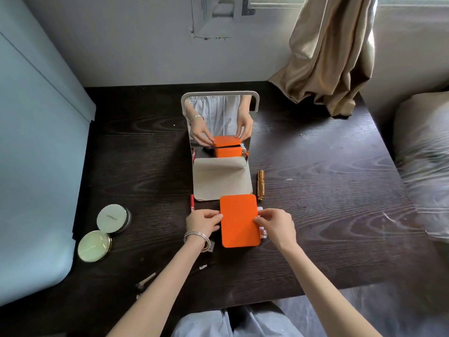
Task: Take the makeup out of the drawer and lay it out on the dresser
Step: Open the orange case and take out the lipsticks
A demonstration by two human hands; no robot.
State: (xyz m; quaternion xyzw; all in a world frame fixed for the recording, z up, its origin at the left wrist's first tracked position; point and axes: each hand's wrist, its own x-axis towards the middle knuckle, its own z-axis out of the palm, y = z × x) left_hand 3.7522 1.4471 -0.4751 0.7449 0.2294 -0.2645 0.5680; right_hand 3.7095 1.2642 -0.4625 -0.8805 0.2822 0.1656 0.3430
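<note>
Head view: left hand (202,221) and right hand (275,224) pinch opposite long edges of the orange box (239,221) lid between them; rigid, probably light, best gripped at those edges.

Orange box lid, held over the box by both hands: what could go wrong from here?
1. The lid is pinched only at its side edges by the left hand and right hand; a weak grip could let it tilt or drop onto the box.
2. The gold tube lies just beyond the right hand, and a red pen by the left; either could get knocked and roll.
3. The standing mirror is right behind and might be bumped.
</note>
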